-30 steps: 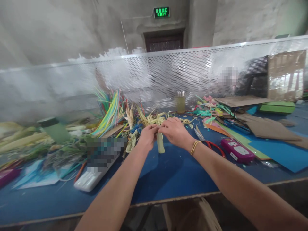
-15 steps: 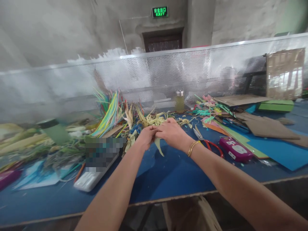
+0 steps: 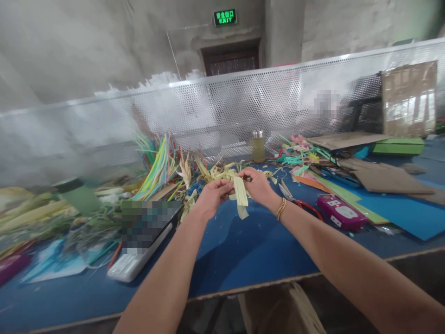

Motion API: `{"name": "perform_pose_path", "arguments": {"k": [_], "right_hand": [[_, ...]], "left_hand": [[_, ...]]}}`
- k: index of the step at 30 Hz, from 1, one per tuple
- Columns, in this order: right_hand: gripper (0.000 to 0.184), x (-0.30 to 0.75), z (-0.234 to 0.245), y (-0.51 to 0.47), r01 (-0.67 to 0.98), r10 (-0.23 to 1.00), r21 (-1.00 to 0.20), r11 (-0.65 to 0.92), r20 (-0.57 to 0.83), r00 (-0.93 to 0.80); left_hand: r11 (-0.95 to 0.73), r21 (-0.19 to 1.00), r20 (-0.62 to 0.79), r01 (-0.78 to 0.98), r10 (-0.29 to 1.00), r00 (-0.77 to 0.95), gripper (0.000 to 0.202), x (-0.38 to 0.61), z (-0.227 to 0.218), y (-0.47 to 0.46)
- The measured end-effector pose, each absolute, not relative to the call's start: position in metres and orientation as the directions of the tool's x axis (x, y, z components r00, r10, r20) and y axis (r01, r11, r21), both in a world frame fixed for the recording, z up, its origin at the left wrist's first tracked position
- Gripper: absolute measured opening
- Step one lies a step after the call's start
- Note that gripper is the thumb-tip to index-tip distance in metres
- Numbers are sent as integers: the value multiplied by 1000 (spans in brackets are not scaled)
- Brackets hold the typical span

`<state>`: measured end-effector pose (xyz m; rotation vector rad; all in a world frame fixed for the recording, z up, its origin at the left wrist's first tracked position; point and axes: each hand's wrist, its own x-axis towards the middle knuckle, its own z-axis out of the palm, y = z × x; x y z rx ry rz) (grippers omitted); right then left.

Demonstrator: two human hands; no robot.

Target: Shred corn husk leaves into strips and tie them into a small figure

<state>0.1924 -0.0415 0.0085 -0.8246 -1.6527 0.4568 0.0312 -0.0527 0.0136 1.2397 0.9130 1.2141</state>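
Observation:
A pale green-yellow strip of corn husk [image 3: 240, 197] hangs between my two hands above the blue table. My left hand [image 3: 214, 197] pinches it from the left, thumb and fingers pressed together. From the other side, my right hand [image 3: 259, 187] grips it near the top, with its fingers curled. The lower part of the strip droops toward the table. Just behind my hands lies a heap of dry corn husks [image 3: 222, 171]. Red-handled scissors [image 3: 309, 208] rest to the right of my right wrist.
Left stand a bundle of coloured strips [image 3: 158, 162], a dark-lidded green cup [image 3: 78, 195] and a white device [image 3: 128, 269]. Right lie a purple box-shaped device [image 3: 340, 212], blue paper [image 3: 399, 213] and cardboard [image 3: 392, 178]. A glass bottle [image 3: 257, 146] stands before the perforated metal screen [image 3: 243, 102].
My hands have moved slightly apart. The husk strip, mostly hidden under my fingers before, now shows its broad face hanging between them. The view has shifted a little.

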Motion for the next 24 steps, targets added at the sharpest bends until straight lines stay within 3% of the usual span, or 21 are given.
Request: {"name": "perform_pose_path", "arguments": {"k": [5,12,24], "right_hand": [[3,191,4,-40,280,683,-640,716,725,-89],[6,189,1,-42,458,647,-540,706,755,-105],[20,181,5,-57,289,697,-656,697,715,-56]], "left_hand": [[-116,976,153,-185,969,196,26,29,15,-53],[-214,968,231,-129,963,138,28,35,17,-58],[-365,930,368,-47,920,135,24,24,21,-56]]}}
